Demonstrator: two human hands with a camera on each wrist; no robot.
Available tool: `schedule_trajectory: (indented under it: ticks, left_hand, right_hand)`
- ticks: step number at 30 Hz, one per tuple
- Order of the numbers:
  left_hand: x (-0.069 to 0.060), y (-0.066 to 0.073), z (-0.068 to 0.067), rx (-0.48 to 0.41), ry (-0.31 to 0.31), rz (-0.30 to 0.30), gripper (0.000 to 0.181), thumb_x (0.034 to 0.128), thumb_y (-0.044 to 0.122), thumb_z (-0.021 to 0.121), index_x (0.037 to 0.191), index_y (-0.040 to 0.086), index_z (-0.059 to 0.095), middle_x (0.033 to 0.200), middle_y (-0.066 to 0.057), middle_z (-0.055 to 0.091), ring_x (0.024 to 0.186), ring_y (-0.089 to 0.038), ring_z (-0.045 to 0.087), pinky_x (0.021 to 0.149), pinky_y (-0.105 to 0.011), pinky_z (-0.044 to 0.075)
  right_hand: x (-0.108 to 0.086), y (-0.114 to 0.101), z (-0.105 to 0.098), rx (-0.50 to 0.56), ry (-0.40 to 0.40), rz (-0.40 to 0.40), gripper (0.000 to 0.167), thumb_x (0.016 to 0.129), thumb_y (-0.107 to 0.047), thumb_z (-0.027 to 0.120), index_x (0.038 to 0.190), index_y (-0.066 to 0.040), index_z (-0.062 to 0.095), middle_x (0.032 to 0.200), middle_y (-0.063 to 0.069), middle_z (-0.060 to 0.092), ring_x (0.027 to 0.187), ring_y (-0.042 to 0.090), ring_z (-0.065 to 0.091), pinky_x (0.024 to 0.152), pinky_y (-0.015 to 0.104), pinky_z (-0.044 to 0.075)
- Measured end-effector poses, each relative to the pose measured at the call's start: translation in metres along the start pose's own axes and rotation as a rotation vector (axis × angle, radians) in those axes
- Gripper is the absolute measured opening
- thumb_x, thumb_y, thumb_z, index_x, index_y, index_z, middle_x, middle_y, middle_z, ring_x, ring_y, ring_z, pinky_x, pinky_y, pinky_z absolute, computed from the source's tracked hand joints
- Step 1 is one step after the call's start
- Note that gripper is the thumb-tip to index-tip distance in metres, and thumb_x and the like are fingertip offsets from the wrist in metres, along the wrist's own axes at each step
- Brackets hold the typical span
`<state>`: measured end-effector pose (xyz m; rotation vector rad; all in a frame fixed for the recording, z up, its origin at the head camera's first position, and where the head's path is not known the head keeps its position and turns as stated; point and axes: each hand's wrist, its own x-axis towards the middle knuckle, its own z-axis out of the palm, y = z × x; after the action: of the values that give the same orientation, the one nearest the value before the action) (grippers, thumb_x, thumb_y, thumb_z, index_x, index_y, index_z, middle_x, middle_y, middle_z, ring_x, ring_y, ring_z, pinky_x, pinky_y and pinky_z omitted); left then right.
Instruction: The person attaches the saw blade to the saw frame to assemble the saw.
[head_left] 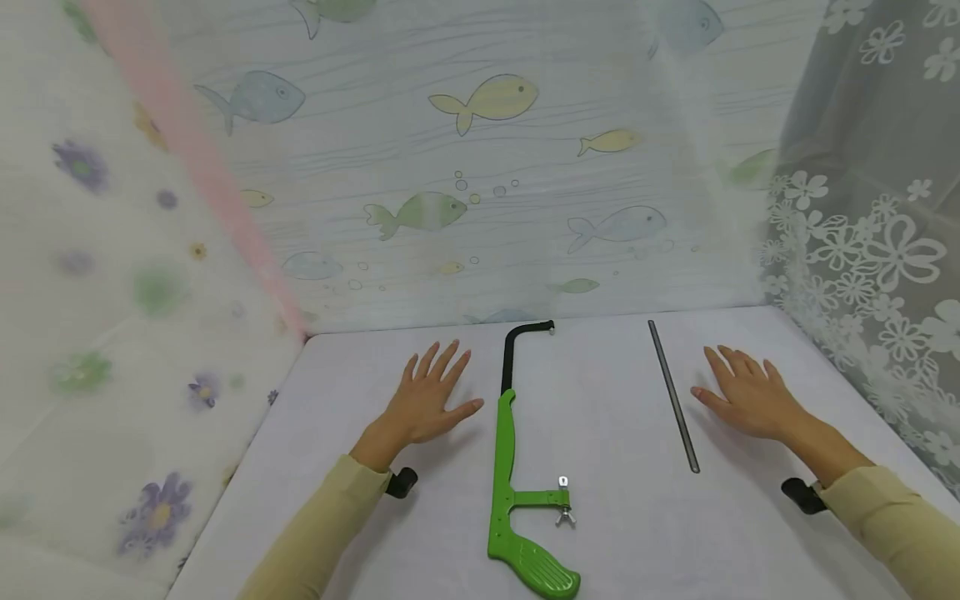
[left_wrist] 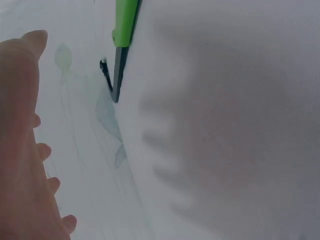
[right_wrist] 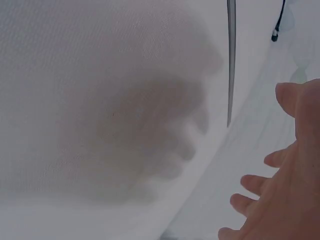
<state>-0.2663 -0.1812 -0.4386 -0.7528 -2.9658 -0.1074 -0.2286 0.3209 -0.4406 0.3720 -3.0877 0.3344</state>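
A hacksaw frame (head_left: 504, 467) with a green handle and a black bent front arm lies on the white table, a wing nut on its short crosspiece. To its left my left hand (head_left: 423, 404) hovers palm down, fingers spread, holding nothing. A thin grey blade or strip (head_left: 673, 396) lies to the right of the frame, apart from it. Right of the strip, my right hand (head_left: 753, 400) is held over the table, fingers extended and touching nothing. The left wrist view shows the green and black frame (left_wrist: 125, 25) beyond the thumb; the right wrist view shows the strip (right_wrist: 231, 60).
Behind the white tabletop (head_left: 600, 417) hangs a curtain (head_left: 480, 167) with printed fish. A flowered sheet (head_left: 112, 333) stands along the left side, and a lace curtain (head_left: 885, 250) hangs at the right edge.
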Motion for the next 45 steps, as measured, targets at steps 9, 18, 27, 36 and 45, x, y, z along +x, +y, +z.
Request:
schedule_trajectory:
  ticks: [9,18,27,36,45]
  left_hand:
    - [-0.003,0.008,0.004,-0.017,0.012,0.028,0.088,0.0979,0.075,0.037,0.165,0.022,0.016,0.171,-0.005,0.012,0.156,-0.036,0.011,0.12,-0.063,0.012]
    - [-0.008,0.019,0.008,-0.052,0.015,0.079,0.089,0.0973,0.073,0.044,0.165,0.019,0.019,0.17,-0.007,0.019,0.155,-0.036,0.017,0.119,-0.063,0.018]
    - [-0.012,0.03,0.011,-0.086,-0.002,0.108,0.089,0.0964,0.073,0.045,0.164,0.02,0.023,0.169,-0.006,0.022,0.154,-0.034,0.02,0.119,-0.061,0.018]
    - [-0.013,0.038,0.009,-0.16,-0.036,0.129,0.089,0.0967,0.07,0.05,0.163,0.017,0.024,0.167,-0.005,0.026,0.152,-0.031,0.025,0.119,-0.056,0.023]
    - [-0.016,0.046,0.011,-0.255,-0.059,0.134,0.087,0.0945,0.067,0.058,0.161,0.016,0.032,0.163,-0.003,0.034,0.149,-0.027,0.033,0.117,-0.055,0.029]
  right_hand:
    - [-0.001,-0.005,0.003,0.048,0.014,-0.002,0.077,0.106,-0.039,0.054,0.15,0.017,0.024,0.15,0.044,0.025,0.134,0.064,0.026,0.107,0.076,0.018]
    - [-0.003,-0.012,0.007,0.126,0.017,-0.001,0.076,0.106,-0.037,0.055,0.146,0.021,0.028,0.146,0.047,0.03,0.131,0.064,0.031,0.103,0.074,0.029]
    - [-0.002,-0.016,0.011,0.169,0.001,0.041,0.074,0.105,-0.033,0.056,0.143,0.024,0.028,0.141,0.05,0.032,0.128,0.065,0.034,0.099,0.076,0.032]
    - [0.002,-0.018,0.01,0.264,-0.021,0.025,0.069,0.103,-0.023,0.059,0.136,0.03,0.031,0.132,0.051,0.041,0.122,0.065,0.042,0.098,0.071,0.039]
    - [0.007,-0.021,0.004,0.395,-0.117,0.124,0.069,0.102,-0.024,0.06,0.136,0.029,0.031,0.13,0.044,0.048,0.118,0.058,0.05,0.093,0.063,0.046]
